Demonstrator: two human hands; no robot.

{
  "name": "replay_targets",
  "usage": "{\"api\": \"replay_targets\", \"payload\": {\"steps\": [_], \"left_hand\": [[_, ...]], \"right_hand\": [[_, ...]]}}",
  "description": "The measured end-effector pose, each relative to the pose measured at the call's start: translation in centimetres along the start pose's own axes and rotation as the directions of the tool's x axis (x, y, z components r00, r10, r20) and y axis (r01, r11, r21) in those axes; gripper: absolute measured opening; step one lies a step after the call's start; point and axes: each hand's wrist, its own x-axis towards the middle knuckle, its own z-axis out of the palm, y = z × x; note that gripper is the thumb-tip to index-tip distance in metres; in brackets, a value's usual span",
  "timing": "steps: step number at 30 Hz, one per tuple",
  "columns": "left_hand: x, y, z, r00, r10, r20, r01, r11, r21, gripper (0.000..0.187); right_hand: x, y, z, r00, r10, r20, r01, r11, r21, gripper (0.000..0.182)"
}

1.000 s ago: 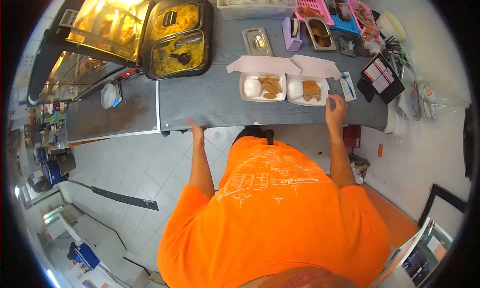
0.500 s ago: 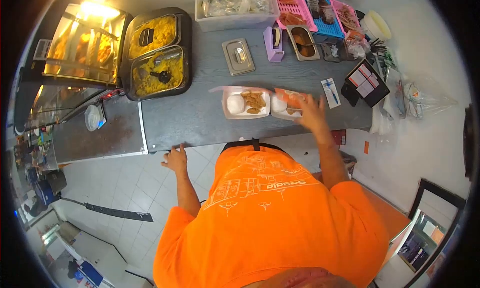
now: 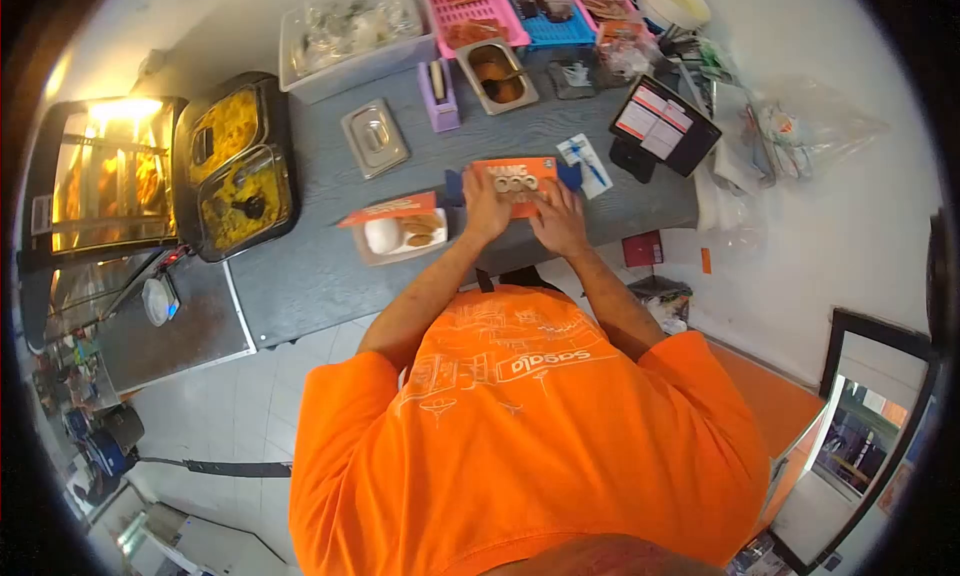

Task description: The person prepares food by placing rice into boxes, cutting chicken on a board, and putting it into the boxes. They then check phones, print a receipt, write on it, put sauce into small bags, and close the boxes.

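Note:
An orange-lidded cardboard takeaway box sits on the counter with its lid down and dark blue side flaps sticking out. My left hand grips the box's left part, fingers over the lid. On the lower right of the same lid, the fingers of my right hand are bent against the front edge. To the left stands a second takeaway box, its orange lid partly raised, with a mound of white rice and brown fried pieces inside.
Behind the boxes are a steel lid, a purple tape dispenser and a steel pan of sauce. A tablet on a stand is at right, beside a blue pen. Yellow food trays stand left.
My left hand has come up from the counter's front edge onto the right box. That box's lid, partly open before, is now down. The left box's lid has come partly over, and the view has shifted.

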Motion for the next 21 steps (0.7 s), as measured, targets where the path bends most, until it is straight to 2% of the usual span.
{"api": "replay_targets", "payload": {"steps": [1,2,3,5,6,8,9,10,11,12,13,15,16,19,21], "left_hand": [[0.6,-1.1,3.5,0.985,-0.072,-0.158,0.102,0.977,0.189,0.073],[0.1,-1.3,4.4,0.986,-0.102,-0.134,0.122,0.981,0.153,0.083],[-0.2,-1.6,5.4,0.965,-0.076,-0.252,0.117,0.981,0.155,0.084],[-0.9,-2.2,6.9,0.883,-0.018,-0.469,0.108,0.980,0.167,0.087],[-1.2,-1.8,6.7,0.888,-0.139,-0.438,0.174,0.984,0.040,0.084],[-1.6,-1.1,5.6,0.862,-0.377,-0.339,0.322,0.924,-0.208,0.080],[-1.8,-1.0,4.8,0.874,-0.401,-0.274,0.342,0.909,-0.238,0.076],[-1.9,-0.9,3.8,0.883,-0.421,-0.210,0.362,0.893,-0.267,0.072],[-2.0,-0.5,3.1,0.887,-0.438,-0.146,0.384,0.875,-0.295,0.069],[-2.2,0.5,2.5,0.876,-0.468,-0.116,0.408,0.848,-0.339,0.055],[-2.7,0.0,2.6,0.903,-0.391,-0.177,0.314,0.883,-0.349,0.054],[-3.0,-2.0,3.3,0.926,-0.221,-0.307,0.104,0.929,-0.354,0.053],[-3.8,-2.8,3.8,0.903,-0.279,-0.326,0.106,0.881,-0.460,0.051],[-4.2,0.0,1.6,0.912,-0.388,-0.131,0.251,0.783,-0.569,0.054],[-4.1,0.6,1.1,0.884,-0.452,-0.121,0.312,0.762,-0.568,0.056]], "right_hand": [[0.1,1.5,0.5,1.000,-0.006,-0.030,0.009,0.995,0.097,0.054],[0.5,2.2,0.9,0.979,0.074,-0.189,-0.053,0.992,0.114,0.054],[0.9,3.0,1.7,0.964,0.200,-0.175,-0.154,0.957,0.247,0.053],[2.3,4.4,3.3,0.894,0.439,-0.090,-0.342,0.798,0.496,0.052],[2.6,4.7,3.1,0.923,0.385,-0.020,-0.328,0.810,0.486,0.049],[3.1,5.1,3.0,0.934,0.355,0.041,-0.311,0.750,0.583,0.048],[3.2,5.5,3.2,0.941,0.332,0.070,-0.300,0.718,0.628,0.047],[3.4,6.1,3.9,0.950,0.311,0.034,-0.250,0.689,0.680,0.046],[3.6,6.5,3.7,0.957,0.291,-0.017,-0.208,0.722,0.661,0.043],[3.6,6.7,3.5,0.961,0.271,-0.065,-0.168,0.751,0.639,0.041],[3.7,6.9,3.3,0.962,0.248,-0.116,-0.126,0.779,0.614,0.039],[4.9,8.3,2.5,0.956,0.290,0.051,-0.233,0.639,0.733,0.039],[5.5,8.9,2.1,0.945,0.297,0.135,-0.287,0.562,0.776,0.040],[6.4,9.3,-0.8,0.958,0.194,0.212,-0.286,0.560,0.777,0.042],[6.8,8.9,-2.2,0.950,0.194,0.245,-0.313,0.579,0.753,0.043]]}}
